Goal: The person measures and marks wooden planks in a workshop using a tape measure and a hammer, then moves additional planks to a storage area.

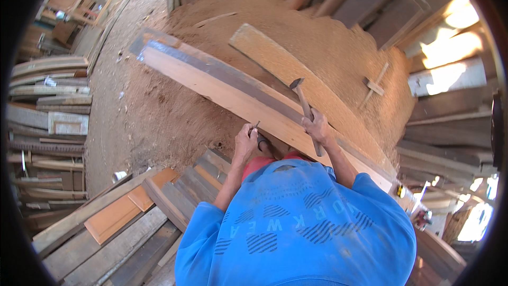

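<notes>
one hammer (304, 102), head away, slightly left

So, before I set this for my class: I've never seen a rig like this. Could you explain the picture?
There is no machine here, just a person in a blue top using two bare hands. The single picture comes from a wide fisheye camera worn on the head, looking down, so straight edges bend; its left is the person's left.

The right hand holds a hammer by its handle. The left hand pinches a small dark piece, too small to identify.

In front is a long beam, part dark, part pale, with a broad board along its far side. Around them is loose brown ground, with a cross-shaped wooden piece to the right and more planks at lower left.
</notes>
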Tool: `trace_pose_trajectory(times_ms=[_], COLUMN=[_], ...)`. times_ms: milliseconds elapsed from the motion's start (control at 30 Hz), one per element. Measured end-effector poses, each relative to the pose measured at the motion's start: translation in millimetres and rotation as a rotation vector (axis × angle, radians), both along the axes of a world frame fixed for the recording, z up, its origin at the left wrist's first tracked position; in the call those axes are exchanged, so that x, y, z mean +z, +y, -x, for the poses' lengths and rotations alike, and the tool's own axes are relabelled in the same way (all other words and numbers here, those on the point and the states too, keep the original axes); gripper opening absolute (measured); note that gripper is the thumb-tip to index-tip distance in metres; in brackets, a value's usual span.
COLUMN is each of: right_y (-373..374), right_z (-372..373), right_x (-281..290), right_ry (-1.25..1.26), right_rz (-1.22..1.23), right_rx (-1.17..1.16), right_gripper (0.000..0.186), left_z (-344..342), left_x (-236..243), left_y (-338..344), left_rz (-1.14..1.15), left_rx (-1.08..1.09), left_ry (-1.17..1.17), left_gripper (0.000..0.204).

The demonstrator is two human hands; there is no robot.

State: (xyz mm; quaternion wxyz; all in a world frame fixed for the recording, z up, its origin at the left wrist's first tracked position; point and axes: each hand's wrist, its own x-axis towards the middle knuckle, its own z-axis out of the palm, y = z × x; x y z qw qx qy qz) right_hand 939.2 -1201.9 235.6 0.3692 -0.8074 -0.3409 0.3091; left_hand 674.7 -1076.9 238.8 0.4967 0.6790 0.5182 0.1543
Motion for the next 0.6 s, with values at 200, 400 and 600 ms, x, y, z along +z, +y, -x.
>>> trace_pose_trajectory(times_ms=[200,400,600], right_y=[-128,-263,-340], right_z=[-26,-45,-37], right_x=[25,15,14], right_ry=[-0.107,-0.304,-0.304], right_rz=[0.115,0.198,0.401], right_rx=[-0.138,-0.332,-0.513], right_gripper=[0.026,0.029,0.033], left_z=[-50,-83,-110], left_x=[-1,-19,8], left_y=[-76,-128,-136], left_rz=[0.155,-0.213,-0.219], left_rx=[-0.131,-0.313,-0.532], left_ry=[-0.008,0.110,0.290], left_gripper=[0.018,0.024,0.056])
